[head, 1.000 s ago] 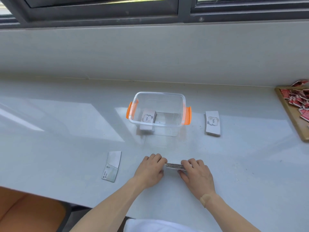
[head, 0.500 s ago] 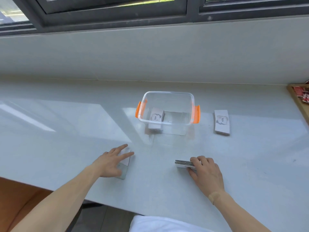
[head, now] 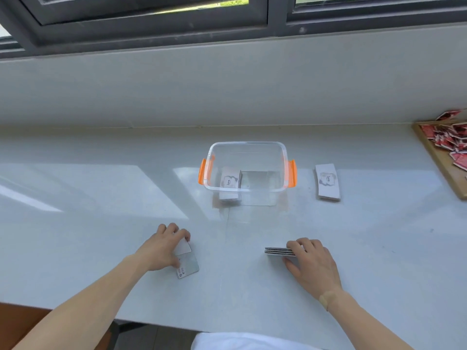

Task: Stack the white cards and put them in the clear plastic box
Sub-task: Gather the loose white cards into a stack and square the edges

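Observation:
The clear plastic box [head: 283, 157] with orange side handles stands mid-counter, and a small stack of white cards [head: 230, 181] lies inside it at the left. Another white card pile [head: 327, 182] rests on the counter to the box's right. Near the front, my left hand [head: 161, 246] curls over a white card [head: 187, 261], fingers and thumb gripping its edges. My right hand [head: 309, 261] lies on a thin stack of cards [head: 278, 251] and holds it against the counter.
A wooden tray [head: 439, 165] with several red pieces sits at the far right. The wall and window frame rise behind the white counter [head: 101, 210]. The counter's front edge runs close to my forearms.
My left hand left the thin stack, moved left to the lone card and closed its fingers on it. My right hand stayed on the stack.

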The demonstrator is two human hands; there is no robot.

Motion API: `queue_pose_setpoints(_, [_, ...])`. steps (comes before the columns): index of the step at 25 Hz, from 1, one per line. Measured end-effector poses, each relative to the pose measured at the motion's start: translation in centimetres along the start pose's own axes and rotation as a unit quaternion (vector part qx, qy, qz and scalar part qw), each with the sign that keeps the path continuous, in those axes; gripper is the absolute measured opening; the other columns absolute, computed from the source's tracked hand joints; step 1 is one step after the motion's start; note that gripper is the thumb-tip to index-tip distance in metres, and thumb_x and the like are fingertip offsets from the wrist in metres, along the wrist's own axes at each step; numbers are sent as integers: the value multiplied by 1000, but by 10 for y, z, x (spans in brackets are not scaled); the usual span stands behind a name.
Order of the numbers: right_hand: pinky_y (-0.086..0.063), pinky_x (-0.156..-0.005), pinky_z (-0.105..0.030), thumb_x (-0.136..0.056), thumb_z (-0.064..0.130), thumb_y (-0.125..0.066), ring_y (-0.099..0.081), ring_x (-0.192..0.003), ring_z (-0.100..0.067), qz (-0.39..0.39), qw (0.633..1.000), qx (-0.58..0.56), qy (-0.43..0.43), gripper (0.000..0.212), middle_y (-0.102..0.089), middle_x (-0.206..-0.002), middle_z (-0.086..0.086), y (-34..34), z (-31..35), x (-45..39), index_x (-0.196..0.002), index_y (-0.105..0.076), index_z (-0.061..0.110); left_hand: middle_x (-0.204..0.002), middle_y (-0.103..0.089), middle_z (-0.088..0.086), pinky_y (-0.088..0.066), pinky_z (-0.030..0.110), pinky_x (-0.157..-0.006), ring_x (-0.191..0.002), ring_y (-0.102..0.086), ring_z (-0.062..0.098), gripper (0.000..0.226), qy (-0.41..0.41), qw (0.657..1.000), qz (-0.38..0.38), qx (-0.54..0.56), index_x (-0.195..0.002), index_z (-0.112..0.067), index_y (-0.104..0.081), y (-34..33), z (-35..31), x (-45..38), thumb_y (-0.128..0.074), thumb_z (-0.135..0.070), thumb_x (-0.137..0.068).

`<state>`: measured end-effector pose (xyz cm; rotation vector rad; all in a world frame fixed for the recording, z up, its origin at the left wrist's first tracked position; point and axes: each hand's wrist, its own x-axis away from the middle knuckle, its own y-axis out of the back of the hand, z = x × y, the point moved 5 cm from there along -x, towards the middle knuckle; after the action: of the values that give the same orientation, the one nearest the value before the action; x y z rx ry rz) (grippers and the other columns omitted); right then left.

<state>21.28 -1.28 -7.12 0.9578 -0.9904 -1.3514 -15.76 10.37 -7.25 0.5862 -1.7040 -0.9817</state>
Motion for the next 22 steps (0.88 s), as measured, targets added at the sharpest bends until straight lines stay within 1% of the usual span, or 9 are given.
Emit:
queue_pose_setpoints(2, [-49, -60, -37, -76, 34, -75, -57, -82, -27, 3, 1000, 2, -1, 24, -62, -89, 4, -1, 0, 1, -94, -62, 24, -103, -38, -14, -36, 26, -61, -99, -33, 16, 47, -6, 999, -40, 22, -99, -48, -35, 8, -5, -5, -70, -27, -75])
queue_pose_setpoints(4, [-50, -60, -37, -76, 34, -75, -56, -82, -27, 5, 1000, -3, -5, 24, -62, -88, 4, -2, 0, -1, -94, -62, 24, -96, -42, -15, -44, 32, -66, -95, -35, 16, 38, -3, 992, -72, 104, -92, -46, -36, 16, -17, -12, -59, -17, -84])
queue_pose_setpoints(7, [-50, -61, -36, -76, 34, -76, -56, -83, -26, 4, 1000, -8, 2, 27, -62, -90, 5, -2, -1, -1, -97, -62, 25, -85, -47, -13, -41, 32, -64, -79, -42, 15, 33, -8, 961, -122, 250, -80, -37, -38, 26, -55, -20, -51, -8, -90])
queue_pose_setpoints(9, [-51, -65, -36, -77, 36, -74, -57, -89, -27, 6, 1000, -5, 9, 33, -63, -100, 4, -1, -3, -2, -105, -61, 25, -82, -45, -11, -39, 33, -65, -75, -42, 16, 33, -31, 949, -143, 279, -79, -33, -37, 24, -90, -24, -48, -5, -92])
queue_pose_setpoints(11, [-52, -72, -37, -78, 39, -72, -58, -100, -28, 13, 1000, 3, 15, 46, -61, -115, 1, -2, -3, -1, -119, -55, 25, -88, -47, -9, -42, 37, -74, -83, -45, 18, 29, -57, 946, -145, 284, -86, -30, -41, 17, -124, -26, -45, -2, -92])
queue_pose_setpoints(13, [-53, -79, -39, -77, 43, -71, -55, -112, -29, 16, 1000, 15, 22, 63, -56, -130, -2, -1, -3, 0, -132, -43, 27, -101, -53, -3, -45, 41, -84, -98, -49, 20, 27, -81, 944, -145, 285, -100, -24, -51, 9, -154, -30, -41, 1, -93])
queue_pose_setpoints(16, [-54, -84, -42, -74, 45, -73, -52, -122, -30, 9, 999, 14, 30, 78, -50, -141, -4, 2, -3, -1, -139, -34, 28, -112, -56, 5, -44, 39, -92, -108, -50, 22, 43, -122, 943, -133, 278, -117, -21, -59, 1, -198, -30, -39, 7, -91])
queue_pose_setpoints(19, [-54, -85, -41, -73, 44, -75, -53, -124, -31, 5, 999, 20, 28, 77, -52, -140, -6, 5, -3, -2, -138, -37, 28, -115, -59, 7, -40, 27, -98, -110, -52, 20, 60, -148, 932, -72, 323, -120, -20, -63, -6, -228, -28, -39, 14, -76])
queue_pose_setpoints(22, [-55, -82, -41, -73, 39, -77, -56, -116, -32, 10, 999, 16, 26, 64, -58, -130, -5, 3, -2, -4, -128, -48, 27, -120, -56, 3, -38, 25, -102, -116, -49, 15, 59, -123, 927, -30, 352, -124, -23, -58, -14, -241, -26, -46, -1, -70])
